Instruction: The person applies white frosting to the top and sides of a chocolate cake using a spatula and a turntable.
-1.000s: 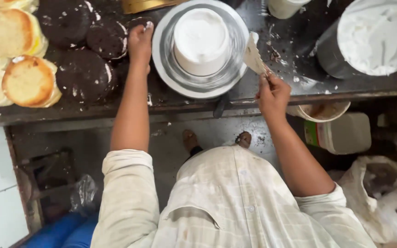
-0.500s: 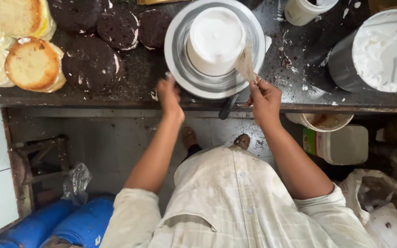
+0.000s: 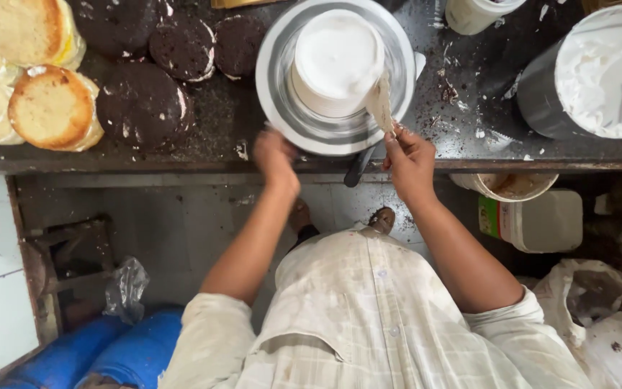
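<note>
White cream coats the scraper (image 3: 379, 103) pinched between thumb and fingers of the right hand (image 3: 409, 160), its flat edge laid against the side of the white frosted cake (image 3: 337, 61). That cake sits in the middle of the round metal turntable (image 3: 279, 101) at the near edge of the dark worktop (image 3: 469, 108). The left hand (image 3: 275, 155) is at the turntable's near rim, blurred, so I cannot tell whether its fingers are curled on the rim or only brushing it. To smooth the side well, I judge the blade should stay upright and steady at a shallow angle while the left hand gives the spin, with light, even pressure so the cream is not gouged. Left of the turntable lie dark chocolate cake rounds (image 3: 142, 104) and, farther left, golden sponge rounds (image 3: 48, 108). At the right stands a big tub of white cream (image 3: 599, 72), well apart from the cake; a smaller white container (image 3: 473, 14) sits behind.
</note>
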